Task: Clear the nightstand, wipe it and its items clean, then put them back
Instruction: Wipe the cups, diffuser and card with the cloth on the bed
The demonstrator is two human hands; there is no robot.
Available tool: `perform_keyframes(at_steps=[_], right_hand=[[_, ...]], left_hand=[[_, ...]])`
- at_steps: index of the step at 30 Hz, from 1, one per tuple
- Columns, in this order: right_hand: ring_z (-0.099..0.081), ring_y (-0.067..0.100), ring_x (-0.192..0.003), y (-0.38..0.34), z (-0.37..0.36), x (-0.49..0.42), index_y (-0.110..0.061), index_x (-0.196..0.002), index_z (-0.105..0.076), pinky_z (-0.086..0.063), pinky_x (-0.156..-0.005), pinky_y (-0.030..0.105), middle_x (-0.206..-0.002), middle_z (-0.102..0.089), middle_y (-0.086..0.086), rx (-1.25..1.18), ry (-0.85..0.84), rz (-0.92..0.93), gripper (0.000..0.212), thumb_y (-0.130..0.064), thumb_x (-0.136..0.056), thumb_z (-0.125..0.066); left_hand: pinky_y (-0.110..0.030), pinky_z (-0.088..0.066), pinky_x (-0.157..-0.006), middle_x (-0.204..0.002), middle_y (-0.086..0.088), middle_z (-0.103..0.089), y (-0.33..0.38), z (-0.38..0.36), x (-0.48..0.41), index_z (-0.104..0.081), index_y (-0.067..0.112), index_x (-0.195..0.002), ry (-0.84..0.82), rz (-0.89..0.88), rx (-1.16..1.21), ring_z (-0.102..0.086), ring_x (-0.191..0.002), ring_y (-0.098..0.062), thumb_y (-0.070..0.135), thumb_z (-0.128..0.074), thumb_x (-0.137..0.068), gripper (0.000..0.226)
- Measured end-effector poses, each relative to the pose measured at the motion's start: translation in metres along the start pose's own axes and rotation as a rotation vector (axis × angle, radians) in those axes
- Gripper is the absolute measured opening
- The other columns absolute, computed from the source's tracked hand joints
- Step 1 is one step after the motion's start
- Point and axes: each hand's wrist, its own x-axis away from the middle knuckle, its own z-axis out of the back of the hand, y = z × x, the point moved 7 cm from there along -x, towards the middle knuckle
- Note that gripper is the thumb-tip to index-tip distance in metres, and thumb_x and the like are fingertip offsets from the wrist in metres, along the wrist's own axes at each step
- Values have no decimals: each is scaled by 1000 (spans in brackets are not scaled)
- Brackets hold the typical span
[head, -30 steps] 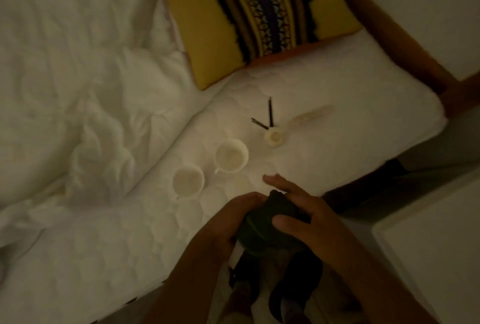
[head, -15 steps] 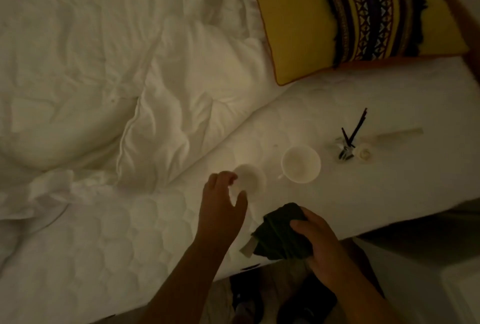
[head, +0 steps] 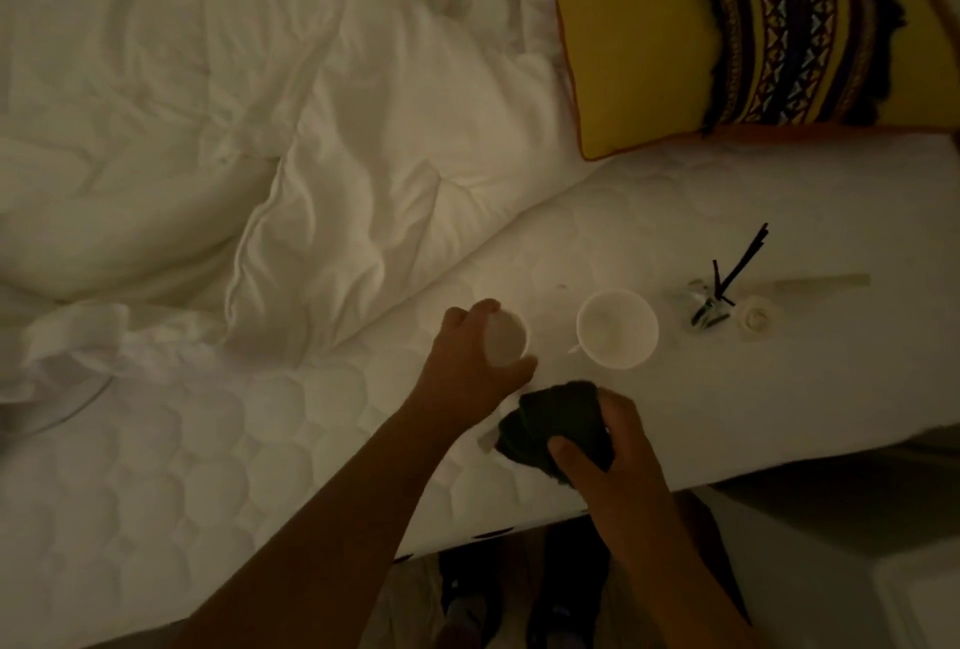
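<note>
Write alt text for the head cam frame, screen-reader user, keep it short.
Dim view down onto a white bed: the left hand closes around a small white cup while the right hand holds a dark cloth. Beside them stand a second white cup and a glass reed diffuser, with a yellow patterned pillow behind.

Two white cups stand upright and apart on the quilted mattress. The smaller cup on the left is partly covered by fingers around its rim; the larger cup stands free. Right of them sits a glass jar with dark sticks, then a small white round thing. A dark green cloth, bunched, lies nearest.
</note>
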Motion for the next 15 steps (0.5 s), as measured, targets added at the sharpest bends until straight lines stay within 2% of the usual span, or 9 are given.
perform_keyframes(at_steps=[2,4,6,8,10,12,13,15], right_hand=[[-45,0,-120,-28,1,-1,-37,-121,-42,-39,-100,15,-130,-46,-7,2,68,150,53,-18,-83,-73],[-43,-7,-121,-52,-1,-1,-46,-119,-41,-37,-98,8,-132,-45,-11,-29,111,246,50,-30,-80,-67],[-47,-5,-122,-66,-7,-1,-48,-123,-40,-41,-98,12,-133,-48,-13,-83,110,278,50,-42,-79,-63],[-56,0,-115,-70,-14,1,-42,-128,-46,-50,-94,22,-126,-57,-12,-208,106,245,56,-55,-75,-60],[-64,3,-102,-72,-13,0,-33,-126,-54,-57,-83,27,-111,-65,-12,-299,198,212,57,-58,-75,-58],[-66,0,-91,-74,-8,-3,-38,-113,-59,-57,-72,20,-97,-68,-18,-354,284,200,36,-54,-81,-60],[-67,0,-90,-73,-6,-6,-41,-109,-60,-56,-70,19,-96,-69,-19,-398,297,166,26,-49,-85,-61],[-68,8,-94,-66,-6,-14,-35,-112,-64,-58,-78,29,-102,-71,-10,-531,250,28,25,-43,-87,-63]], left_hand=[[-29,-40,-82,-122,8,-38,4,5,8,-37,31,-139,-8,83,97,-45,-105,-11,62,-65,-74,77],[-30,-45,-85,-119,7,-49,11,9,17,-46,30,-134,21,137,192,-54,-104,-12,68,-56,-76,70],[-28,-50,-82,-111,6,-63,19,11,24,-57,27,-121,42,154,335,-62,-94,-8,65,-49,-84,54],[-19,-46,-72,-97,8,-68,30,11,33,-65,25,-109,52,119,445,-64,-82,0,58,-47,-90,42],[-14,-46,-64,-90,9,-68,39,10,41,-65,27,-106,74,92,481,-65,-76,3,59,-47,-89,41],[-12,-50,-59,-87,9,-68,46,16,47,-64,30,-105,107,51,452,-66,-74,3,61,-47,-86,40],[-14,-52,-60,-85,9,-68,49,20,49,-64,31,-102,107,18,422,-66,-74,1,62,-48,-85,38],[-24,-55,-71,-91,9,-68,53,27,53,-64,34,-102,71,-39,362,-66,-82,-4,66,-48,-78,43]])
